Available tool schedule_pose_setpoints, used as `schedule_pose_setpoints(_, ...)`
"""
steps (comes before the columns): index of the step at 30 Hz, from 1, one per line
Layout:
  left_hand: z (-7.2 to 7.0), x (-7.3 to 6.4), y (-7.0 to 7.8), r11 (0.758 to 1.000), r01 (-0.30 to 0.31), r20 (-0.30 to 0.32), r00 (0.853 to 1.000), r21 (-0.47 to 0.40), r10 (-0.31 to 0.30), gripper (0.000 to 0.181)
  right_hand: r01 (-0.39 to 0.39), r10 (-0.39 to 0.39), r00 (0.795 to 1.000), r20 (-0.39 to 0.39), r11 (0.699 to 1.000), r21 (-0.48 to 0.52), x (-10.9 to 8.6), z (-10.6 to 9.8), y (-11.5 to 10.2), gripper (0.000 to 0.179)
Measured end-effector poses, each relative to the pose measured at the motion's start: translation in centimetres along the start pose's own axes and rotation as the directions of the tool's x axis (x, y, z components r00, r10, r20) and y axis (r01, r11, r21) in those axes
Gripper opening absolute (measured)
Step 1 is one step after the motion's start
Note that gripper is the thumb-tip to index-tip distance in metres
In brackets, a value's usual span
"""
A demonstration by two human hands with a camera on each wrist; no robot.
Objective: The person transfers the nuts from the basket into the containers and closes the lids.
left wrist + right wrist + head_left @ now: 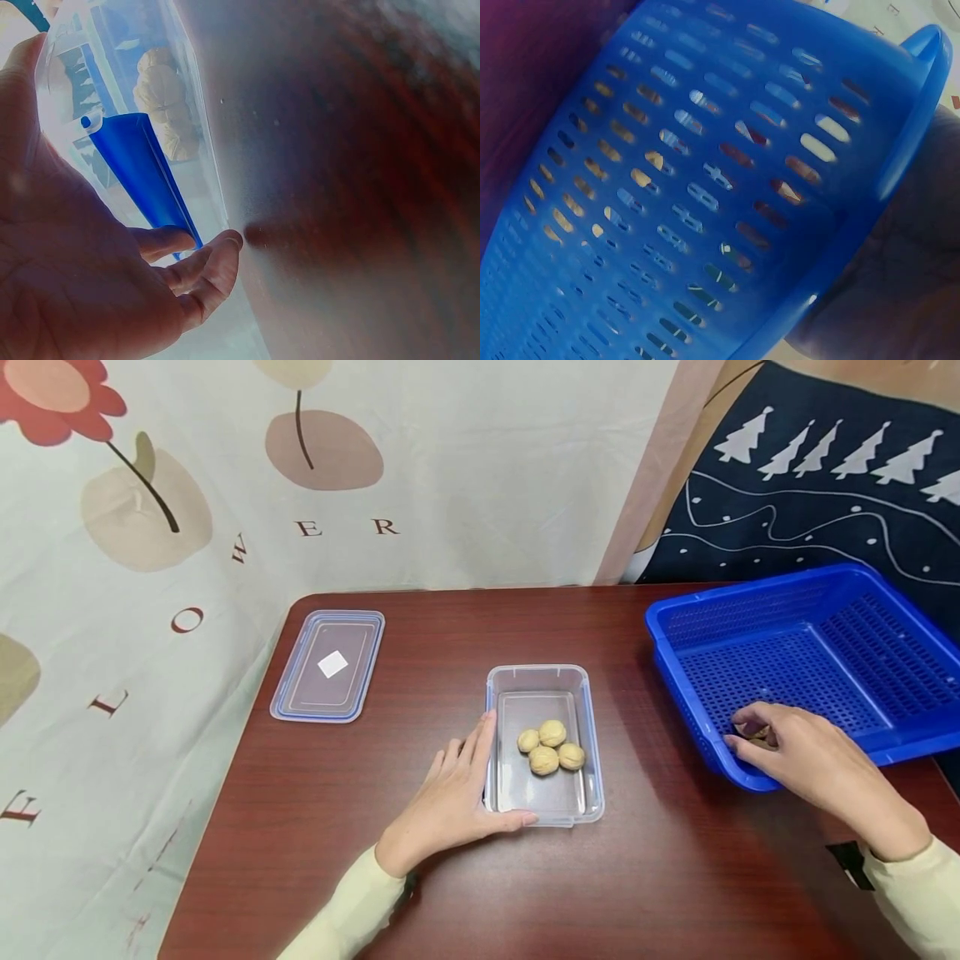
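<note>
Several tan walnuts lie together in a clear plastic box with blue side clips. My left hand rests against this box, its fingers along the left wall and the thumb at the near rim. In the left wrist view a blue clip shows beside the fingertips. Over at the right, my right hand reaches into a blue slotted basket. Its thumb and fingers curl round a brownish walnut, mostly hidden by the hand. The basket's wall fills most of the right wrist view.
A clear lid with a blue seal and a white label lies at the back left of the dark red wooden table. Behind the table hang a flower-printed cloth and a dark cloth with white trees.
</note>
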State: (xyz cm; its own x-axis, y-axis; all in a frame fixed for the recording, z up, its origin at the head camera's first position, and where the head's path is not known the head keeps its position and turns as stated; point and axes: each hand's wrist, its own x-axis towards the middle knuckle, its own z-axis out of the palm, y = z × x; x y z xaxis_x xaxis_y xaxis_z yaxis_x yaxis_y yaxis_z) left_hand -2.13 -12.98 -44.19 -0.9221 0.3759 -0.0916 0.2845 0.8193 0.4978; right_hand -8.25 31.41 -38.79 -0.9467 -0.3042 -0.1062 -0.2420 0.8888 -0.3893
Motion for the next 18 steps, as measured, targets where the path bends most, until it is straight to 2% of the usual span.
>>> schedule_pose_setpoints(10, 0.2, 0.4, 0.1, 1.0, -0.011, 0.009, 1.0, -0.014, 0.011, 0.141, -0.06, 0.063, 0.994, 0.091, 0.998, -0.03, 0.1, -0.5, 1.0, 0.04)
schedule_pose_setpoints(18, 0.1, 0.0, 0.0, 1.0, 0.006, 0.0, 1.0, -0.023, -0.006, 0.142, -0.08, 0.087, 0.983, 0.159, 0.996, -0.048, 0.6, -1.0, 1.7, 0.043)
